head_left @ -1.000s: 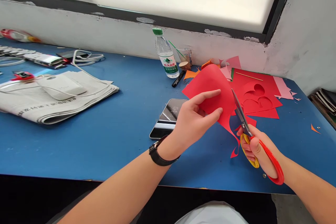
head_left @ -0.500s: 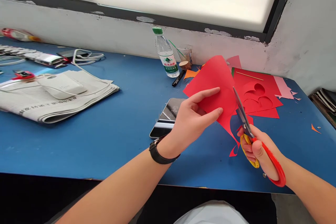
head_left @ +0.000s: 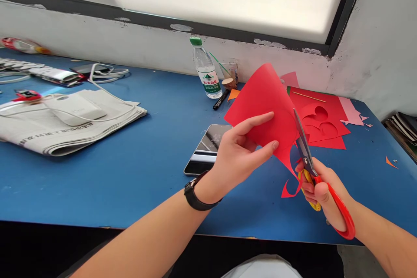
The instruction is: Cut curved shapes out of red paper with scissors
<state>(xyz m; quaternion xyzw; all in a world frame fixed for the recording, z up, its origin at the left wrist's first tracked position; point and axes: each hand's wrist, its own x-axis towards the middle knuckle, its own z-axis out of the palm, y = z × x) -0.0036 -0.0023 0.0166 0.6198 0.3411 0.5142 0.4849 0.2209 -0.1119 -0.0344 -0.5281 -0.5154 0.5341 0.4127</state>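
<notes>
A sheet of red paper (head_left: 265, 91) is held up above the table in my left hand (head_left: 239, 154). Its thumb and index finger show in front of the sheet, and the other fingers go behind it. My right hand (head_left: 325, 191) grips scissors (head_left: 304, 152) with one red and one yellow handle. The blades lie at the sheet's right edge and point away from me. From the sheet's lower corner hangs a thin curled strip (head_left: 291, 191), still attached. A black watch (head_left: 197, 195) is on my left wrist.
Behind the sheet lie red papers with curved cut-outs (head_left: 325, 134) and pink paper (head_left: 350, 110). A water bottle (head_left: 208, 74), a black marker (head_left: 221, 100) and a cup (head_left: 232, 69) stand or lie at the back. A phone (head_left: 205, 152) is left of my hand; folded newspaper (head_left: 71, 139) farther left.
The scissors and my right hand have shifted slightly, with the blades a little farther right along the paper's edge. The sheet has tilted a little left, and the hanging strip has swung.
</notes>
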